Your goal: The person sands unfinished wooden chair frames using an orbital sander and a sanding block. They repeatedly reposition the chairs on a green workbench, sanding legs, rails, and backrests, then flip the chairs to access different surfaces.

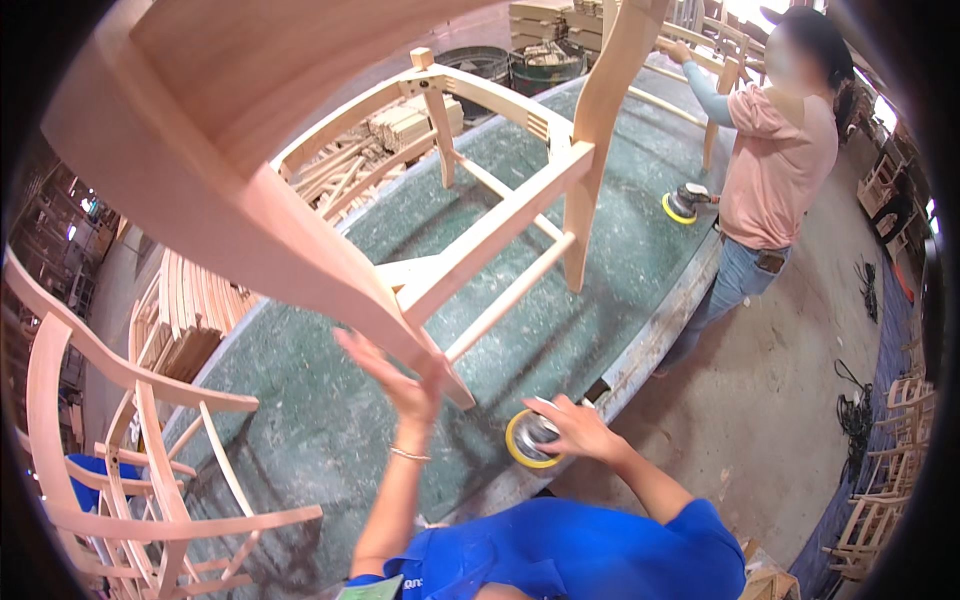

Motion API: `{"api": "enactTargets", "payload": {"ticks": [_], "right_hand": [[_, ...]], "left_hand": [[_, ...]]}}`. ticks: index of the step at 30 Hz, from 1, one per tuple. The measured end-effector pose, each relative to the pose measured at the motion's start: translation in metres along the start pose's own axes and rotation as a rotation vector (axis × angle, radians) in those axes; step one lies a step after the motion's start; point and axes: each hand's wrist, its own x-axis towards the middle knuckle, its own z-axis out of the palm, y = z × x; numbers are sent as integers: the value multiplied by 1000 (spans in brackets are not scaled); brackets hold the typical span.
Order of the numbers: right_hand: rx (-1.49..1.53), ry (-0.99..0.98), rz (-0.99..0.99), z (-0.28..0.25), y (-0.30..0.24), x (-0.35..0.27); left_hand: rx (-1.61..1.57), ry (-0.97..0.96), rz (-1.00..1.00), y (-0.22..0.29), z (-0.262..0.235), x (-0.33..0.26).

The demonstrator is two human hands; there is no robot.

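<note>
A bare wooden chair frame [490, 230] stands on a green-topped workbench [610, 290], its curved back rising close in front of me. My left hand [405, 388] is by the lower end of the near chair leg [325, 270]. Its fingers are spread, and the thumb side overlaps the leg; whether they touch I cannot tell. At the bench's near edge, my right hand [580, 428] has its thumb and fingers around the top of a round orbital sander [533, 438] with a yellow pad. The sander sits low over the bench top.
Another chair frame [150, 470] leans at the left. Across the bench, a person in a pink shirt [780, 160] handles another chair, with a second sander [683, 203] nearby. Stacked wooden parts [190, 300] and dark bins [545, 68] stand beyond; cables [855, 420] lie on the floor.
</note>
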Motion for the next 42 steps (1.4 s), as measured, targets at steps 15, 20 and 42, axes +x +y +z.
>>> {"api": "enactTargets", "payload": {"ticks": [15, 20, 42], "right_hand": [[19, 386, 355, -12, 25, -66], [-90, 617, 221, -4, 71, -36], [-104, 601, 54, -25, 140, -21]], "left_hand": [[-248, -350, -227, -70, 196, 65], [163, -613, -311, -57, 197, 69], [-31, 207, -1392, 15, -227, -209]]}}
